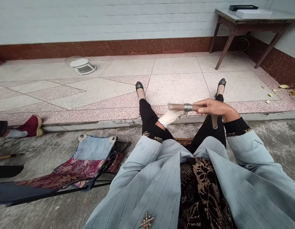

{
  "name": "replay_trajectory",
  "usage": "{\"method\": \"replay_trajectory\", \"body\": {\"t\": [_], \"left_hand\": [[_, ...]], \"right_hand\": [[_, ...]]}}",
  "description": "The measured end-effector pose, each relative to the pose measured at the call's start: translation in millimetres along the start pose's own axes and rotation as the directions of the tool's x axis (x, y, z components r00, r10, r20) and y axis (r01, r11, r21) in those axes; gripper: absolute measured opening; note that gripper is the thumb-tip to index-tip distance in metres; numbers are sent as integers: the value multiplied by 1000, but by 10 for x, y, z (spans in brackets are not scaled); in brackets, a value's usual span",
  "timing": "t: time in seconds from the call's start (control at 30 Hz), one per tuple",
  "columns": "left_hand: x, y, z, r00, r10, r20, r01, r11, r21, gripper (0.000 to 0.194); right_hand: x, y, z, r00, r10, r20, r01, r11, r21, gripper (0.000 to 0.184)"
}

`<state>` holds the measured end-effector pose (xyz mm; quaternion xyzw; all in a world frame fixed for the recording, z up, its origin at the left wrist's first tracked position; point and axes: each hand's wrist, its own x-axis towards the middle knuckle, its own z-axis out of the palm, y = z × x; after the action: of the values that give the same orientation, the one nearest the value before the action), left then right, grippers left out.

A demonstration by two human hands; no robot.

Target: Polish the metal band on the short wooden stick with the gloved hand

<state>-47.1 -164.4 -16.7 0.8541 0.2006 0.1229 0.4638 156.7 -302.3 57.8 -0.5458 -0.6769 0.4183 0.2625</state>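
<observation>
A brown stick (pixel 177 107), with silvery wire (pixel 188 107) coiled round its middle, lies level in front of me between my knees. My left hand (pixel 171 117) wears a white glove and holds the stick from below, left of the coil. At the stick's right end, my bare right hand (pixel 210 107) grips it with thumb and fingers, the palm over the end. Beneath the right wrist a brown stick-like piece (pixel 214 122) pokes down; whether it joins the first stick is hidden.
A folding cloth chair (pixel 93 148) stands to my left, near another person's red shoe (pixel 33 125). A low white stool (pixel 82 65) is on the tiled step (pixel 176 86). Against the wall at right stands a wooden table (pixel 228 24) bearing a white box (pixel 253 13).
</observation>
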Motion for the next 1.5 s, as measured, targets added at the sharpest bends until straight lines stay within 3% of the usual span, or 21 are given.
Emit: {"method": "replay_trajectory", "body": {"t": [0.13, 0.2, 0.27, 0.37, 0.43, 0.5, 0.57, 0.63, 0.73, 0.8, 0.87, 1.0, 1.17, 1.23, 1.3, 1.4, 1.5], "left_hand": [[-122, -25, 100, 985, 47, 166, -27, 992, -126, 26], [-171, 26, 60, 976, 100, 194, -94, 995, -36, 26], [-190, 95, -25, 976, 136, 168, -159, 979, 127, 26], [-172, 190, -185, 980, 150, 132, -188, 917, 351, 24], [-142, 232, -281, 975, 160, 153, -209, 893, 398, 24], [-102, 250, -347, 957, 204, 204, -266, 897, 353, 24], [-53, 235, -369, 939, 248, 241, -307, 917, 256, 23], [-3, 179, -337, 938, 254, 234, -286, 951, 115, 20], [41, 37, -195, 976, 165, 146, -132, 969, -210, 21], [33, -53, -65, 994, 85, 74, -47, 910, -411, 24], [2, -105, 57, 989, 79, 121, -8, 865, -502, 25], [-57, -81, 183, 981, 109, 161, -13, 863, -506, 27], [-78, 24, 160, 983, 132, 129, -77, 930, -360, 23], [-87, 50, 136, 982, 159, 100, -139, 973, -186, 25], [-97, 71, 112, 983, 173, 66, -178, 980, 83, 28], [-95, 119, 71, 989, 145, -11, -120, 858, 500, 31], [-54, 189, 8, 986, 162, 34, -143, 725, 674, 32]], "right_hand": [[77, 19, -4, 955, 126, -270, -148, 987, -64, 43], [140, 96, -12, 912, 151, -381, -248, 943, -220, 36], [197, 179, -13, 881, 160, -446, -354, 847, -396, 31], [236, 229, 16, 894, 232, -384, -421, 729, -540, 29], [222, 188, 49, 929, 289, -230, -370, 742, -559, 29], [182, 107, 80, 948, 317, -2, -274, 815, -510, 29], [126, 18, 96, 942, 272, 198, -177, 902, -394, 30], [64, -57, 96, 949, 170, 267, -105, 965, -242, 33], [-10, -126, 81, 992, 41, 120, -48, 997, 58, 42], [-30, -147, 76, 999, 21, -48, -9, 970, 242, 38], [-20, -147, 78, 984, 30, -174, 30, 942, 333, 27], [46, -66, 74, 954, 88, -287, 10, 946, 324, 18], [105, 132, 25, 888, 190, -418, -155, 981, 117, 22], [111, 193, 14, 844, 197, -499, -278, 956, -92, 25], [113, 234, 22, 820, 163, -548, -382, 870, -313, 28], [122, 251, 67, 857, 171, -486, -447, 714, -539, 30], [122, 197, 111, 894, 291, -340, -448, 607, -657, 29]]}}
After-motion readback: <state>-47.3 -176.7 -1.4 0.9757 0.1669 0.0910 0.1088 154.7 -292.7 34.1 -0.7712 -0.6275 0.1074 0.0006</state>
